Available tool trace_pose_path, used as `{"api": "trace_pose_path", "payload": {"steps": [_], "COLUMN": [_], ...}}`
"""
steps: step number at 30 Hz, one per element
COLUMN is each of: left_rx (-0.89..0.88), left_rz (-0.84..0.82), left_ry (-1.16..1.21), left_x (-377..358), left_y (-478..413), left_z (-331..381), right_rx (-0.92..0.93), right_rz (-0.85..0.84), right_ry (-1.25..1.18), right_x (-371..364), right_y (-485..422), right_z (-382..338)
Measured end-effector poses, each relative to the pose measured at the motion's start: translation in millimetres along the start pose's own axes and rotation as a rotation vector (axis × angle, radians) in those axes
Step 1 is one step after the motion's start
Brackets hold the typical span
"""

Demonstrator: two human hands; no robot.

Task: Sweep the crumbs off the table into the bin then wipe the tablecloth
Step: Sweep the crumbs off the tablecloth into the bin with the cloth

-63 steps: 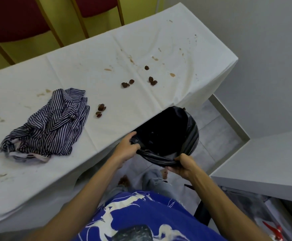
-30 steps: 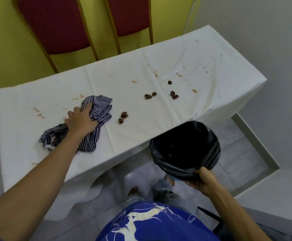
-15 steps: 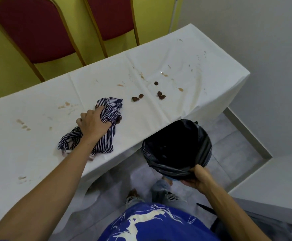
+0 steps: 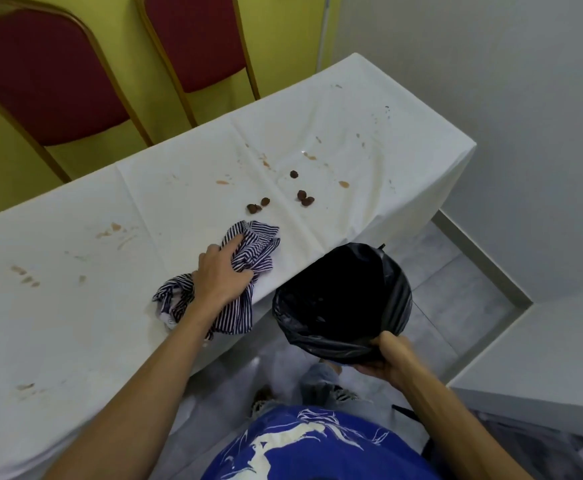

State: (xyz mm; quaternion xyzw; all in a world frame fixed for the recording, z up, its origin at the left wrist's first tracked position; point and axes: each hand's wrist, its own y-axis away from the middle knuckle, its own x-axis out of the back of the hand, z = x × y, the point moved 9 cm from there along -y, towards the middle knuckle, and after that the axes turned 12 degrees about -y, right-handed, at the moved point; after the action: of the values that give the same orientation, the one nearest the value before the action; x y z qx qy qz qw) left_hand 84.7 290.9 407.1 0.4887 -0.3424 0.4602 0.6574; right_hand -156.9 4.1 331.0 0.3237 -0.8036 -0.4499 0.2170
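Plainly, left hand (image 4: pixel 219 275) grips the striped cloth (image 4: pixel 257 242) while right hand (image 4: pixel 387 360) holds the bin (image 4: pixel 404 296).

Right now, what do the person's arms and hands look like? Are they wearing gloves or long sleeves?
No gloves. The left hand and the right hand are both bare, and I can see no rings or watch. The left forearm and the right forearm are bare too, with no sleeve showing. The person wears a blue shirt with a white print.

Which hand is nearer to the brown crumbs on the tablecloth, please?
Left. The left hand grips the striped cloth just short of the crumbs; the right hand holds the bin by its rim, farther off.
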Motion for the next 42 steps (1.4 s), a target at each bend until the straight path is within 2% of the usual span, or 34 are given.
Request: {"api": "trace_pose_path", "payload": {"steps": [3,6,10,13,16,18,25,31,33,37,42], "left_rx": [0.002,0.056,0.169,0.229,0.269,0.273,0.013,-0.269,-0.322,-0.26,-0.061], "left_rz": [0.039,0.152,0.168,0.116,0.084,0.086,-0.036,-0.247,-0.266,-0.154,0.05], "left_ry": [0.262,0.362,0.303,0.162,0.007,0.004,-0.002,0.168,0.198,0.277,0.212], "left_x": [22,59,78,65,44,39,-5,-27,-23,12,58], "left_y": [-5,-12,-24,-27,-22,-21,-6,34,41,31,2], "left_z": [2,-24,-80,-107,-113,-105,-20,85,102,86,11], "right_rx": [0.0,0.009,-0.011,-0.015,-0.014,-0.017,-0.011,-0.015,-0.012,0.002,0.005], "right_rz": [0.005,0.014,0.023,0.027,0.022,0.017,0.01,0.001,0.005,0.003,0.0], "right_ry": [-0.001,0.007,0.005,0.0,-0.002,-0.002,0.004,0.032,0.027,0.028,0.039], "right_x": [4,8,7,4,2,1,3,-2,-1,0,2], "right_y": [1,-1,-5,-5,-5,-5,-7,-4,-5,-4,-4], "right_z": [-5,-6,1,3,3,2,4,1,0,-1,3]}}
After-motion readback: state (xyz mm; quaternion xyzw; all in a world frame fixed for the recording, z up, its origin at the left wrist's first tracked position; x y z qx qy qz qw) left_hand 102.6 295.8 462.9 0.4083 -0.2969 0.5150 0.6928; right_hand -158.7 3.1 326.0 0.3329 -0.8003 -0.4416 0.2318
